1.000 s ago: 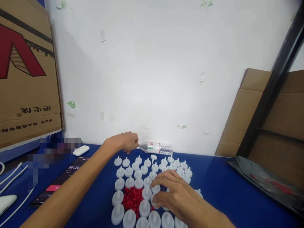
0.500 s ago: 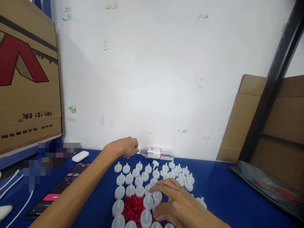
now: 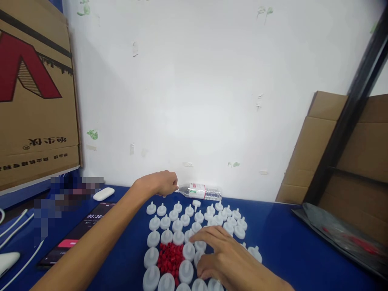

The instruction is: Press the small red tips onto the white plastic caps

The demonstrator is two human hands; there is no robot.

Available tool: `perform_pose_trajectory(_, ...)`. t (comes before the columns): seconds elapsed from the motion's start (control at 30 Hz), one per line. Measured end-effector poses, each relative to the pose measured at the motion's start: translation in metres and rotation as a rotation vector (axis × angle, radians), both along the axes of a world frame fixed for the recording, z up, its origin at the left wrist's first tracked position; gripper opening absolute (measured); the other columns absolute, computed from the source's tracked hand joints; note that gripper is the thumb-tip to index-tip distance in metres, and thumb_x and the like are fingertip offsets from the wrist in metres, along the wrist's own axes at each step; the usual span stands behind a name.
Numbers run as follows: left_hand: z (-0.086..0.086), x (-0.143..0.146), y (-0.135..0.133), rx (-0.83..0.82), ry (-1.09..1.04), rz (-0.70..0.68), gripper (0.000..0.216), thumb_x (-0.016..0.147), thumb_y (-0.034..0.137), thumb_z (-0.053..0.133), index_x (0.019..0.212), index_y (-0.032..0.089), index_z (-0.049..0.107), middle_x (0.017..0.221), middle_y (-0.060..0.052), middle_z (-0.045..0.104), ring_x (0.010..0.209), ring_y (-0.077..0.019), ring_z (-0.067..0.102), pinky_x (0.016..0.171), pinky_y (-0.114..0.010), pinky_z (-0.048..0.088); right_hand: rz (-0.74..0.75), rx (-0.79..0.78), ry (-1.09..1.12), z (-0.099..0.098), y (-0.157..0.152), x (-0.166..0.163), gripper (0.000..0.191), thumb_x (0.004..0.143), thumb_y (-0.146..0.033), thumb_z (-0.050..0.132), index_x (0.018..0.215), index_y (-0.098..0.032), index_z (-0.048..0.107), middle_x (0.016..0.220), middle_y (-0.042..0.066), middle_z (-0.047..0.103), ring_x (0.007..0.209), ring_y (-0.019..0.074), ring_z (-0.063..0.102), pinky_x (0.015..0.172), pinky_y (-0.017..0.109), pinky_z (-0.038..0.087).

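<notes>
My left hand (image 3: pixel 166 184) is at the back of the table, fingers curled closed beside the neck of a clear plastic bottle (image 3: pixel 198 191) lying on its side. Whatever is inside those fingers is hidden. Many white plastic caps with a thin nozzle (image 3: pixel 151 257) stand in loose rows, nozzles up. One tipped cap (image 3: pixel 196 203) lies with its nozzle toward me. A pile of small red plastic pieces (image 3: pixel 170 258) sits among the caps. Over the caps right of the pile is my right hand (image 3: pixel 226 255), thumb and fingers apart, nothing seen between them.
A phone (image 3: pixel 81 228) showing a timer and a small white case (image 3: pixel 104 194) lie at left, near white cables (image 3: pixel 22 264). A large printed carton (image 3: pixel 39 121) stands behind them. At right are a grey plastic bag (image 3: pixel 336 236) and folded cardboard (image 3: pixel 312 149) against the white wall (image 3: pixel 194 89).
The view has shifted slightly, and most things appear a little higher. My left hand remains by the bottle neck and my right hand over the caps. The tipped cap has turned a little.
</notes>
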State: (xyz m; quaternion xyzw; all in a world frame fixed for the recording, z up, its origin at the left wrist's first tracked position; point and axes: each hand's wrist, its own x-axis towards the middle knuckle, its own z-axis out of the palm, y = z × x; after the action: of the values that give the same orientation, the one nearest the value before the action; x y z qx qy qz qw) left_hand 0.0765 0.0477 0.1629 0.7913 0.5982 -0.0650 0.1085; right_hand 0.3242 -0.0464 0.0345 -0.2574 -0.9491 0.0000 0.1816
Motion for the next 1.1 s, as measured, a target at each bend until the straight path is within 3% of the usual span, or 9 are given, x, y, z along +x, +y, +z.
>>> perform_pose_trajectory(0.17,0.003,-0.002,-0.001,0.001,-0.022,0.008,0.029,0.102,0.037,0.062,0.121,0.016,0.064,0.117,-0.008,0.068,0.097,-0.0211,0.069,0.084,-0.041,0.06,-0.015,0.006,0.036,0.018,-0.007,-0.002,0.015,0.102,-0.032,0.063,0.092,-0.026,0.071,0.139,-0.002,0.063,0.126,0.0188,0.058,0.102,0.032,0.041)
perform_pose_trajectory(0.33,0.008,-0.013,0.001,0.041,-0.067,-0.001,0.029,0.103,0.04,0.06,0.116,0.015,0.065,0.106,-0.006,0.07,0.086,-0.0182,0.07,0.078,-0.037,0.06,-0.036,-0.136,0.138,0.041,-0.014,-0.012,0.01,0.102,-0.024,0.063,0.098,-0.025,0.072,0.097,-0.005,0.078,0.098,0.0124,0.07,0.113,0.032,0.03)
perform_pose_trajectory(0.47,0.013,-0.021,0.004,0.057,-0.096,-0.014,0.031,0.104,0.042,0.058,0.116,0.015,0.065,0.098,-0.004,0.07,0.078,-0.0161,0.069,0.073,-0.035,0.059,0.0,-0.176,0.084,0.045,-0.007,-0.033,0.011,0.101,-0.028,0.065,0.099,-0.026,0.076,0.095,-0.005,0.079,0.093,0.0119,0.071,0.117,0.033,0.024)
perform_pose_trajectory(0.6,0.012,-0.026,0.007,0.037,-0.108,-0.008,0.029,0.103,0.04,0.06,0.115,0.015,0.065,0.101,-0.004,0.07,0.08,-0.0165,0.069,0.074,-0.035,0.06,0.044,-0.129,-0.008,0.045,0.003,-0.058,0.014,0.101,-0.025,0.065,0.107,-0.026,0.077,0.093,0.0,0.08,0.092,0.0152,0.072,0.116,0.038,0.026)
perform_pose_trajectory(0.7,0.009,-0.033,0.012,0.035,-0.121,-0.005,0.028,0.103,0.039,0.06,0.117,0.015,0.065,0.102,-0.005,0.07,0.08,-0.0166,0.069,0.073,-0.034,0.06,0.066,-0.153,0.041,0.051,0.009,-0.062,0.016,0.098,-0.033,0.069,0.112,-0.028,0.076,0.096,-0.002,0.081,0.088,0.0151,0.073,0.117,0.04,0.027)
perform_pose_trajectory(0.8,0.006,-0.042,0.019,0.052,-0.132,-0.008,0.028,0.103,0.039,0.06,0.116,0.015,0.065,0.102,-0.005,0.07,0.081,-0.0166,0.069,0.074,-0.035,0.06,0.004,-0.246,0.234,0.065,0.02,-0.04,0.02,0.099,-0.042,0.066,0.112,-0.031,0.075,0.101,-0.004,0.08,0.089,0.015,0.073,0.118,0.041,0.027)
perform_pose_trajectory(0.93,0.005,-0.051,0.023,0.109,-0.14,-0.004,0.026,0.102,0.037,0.061,0.117,0.015,0.065,0.107,-0.006,0.07,0.086,-0.0181,0.069,0.078,-0.037,0.06,-0.292,-0.206,0.548,0.074,0.052,0.025,0.025,0.094,-0.051,0.067,0.099,-0.029,0.079,0.105,0.0,0.079,0.102,0.0231,0.07,0.117,0.043,0.031)
perform_pose_trajectory(1.1,0.006,-0.051,0.023,0.226,-0.123,0.03,0.028,0.101,0.036,0.063,0.121,0.017,0.064,0.119,-0.008,0.067,0.101,-0.0222,0.068,0.088,-0.043,0.058,-0.604,-0.259,0.853,0.039,0.097,0.109,0.054,0.086,-0.072,0.059,0.089,-0.02,0.076,0.099,0.014,0.079,0.101,0.0356,0.071,0.102,0.05,0.045)
